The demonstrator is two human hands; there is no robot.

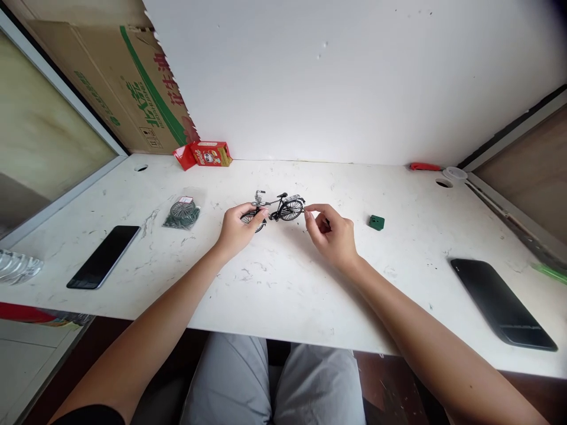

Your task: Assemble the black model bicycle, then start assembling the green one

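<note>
A small black model bicycle (291,209) with silver handlebars, thin spoked wheels and a rear rack is held just over the white table, between my two hands. My left hand (239,229) pinches it at the front wheel, thumb and fingers closed around that end. At the rear wheel is my right hand (333,233), its thumb and forefinger pinched by the wheel's edge; a small dark bit shows inside its curled fingers, too little to name. Off to the right of this hand lies a small green block (376,222) with holes.
On the white table (274,295) lie a clear bag of dark parts (182,211), a black phone (104,257) and a larger black device (502,302). Farther back are a red box (212,154), a red cutter (425,167) and a round clear lid (455,173). Ribbed clear plastic (18,267) sits far left.
</note>
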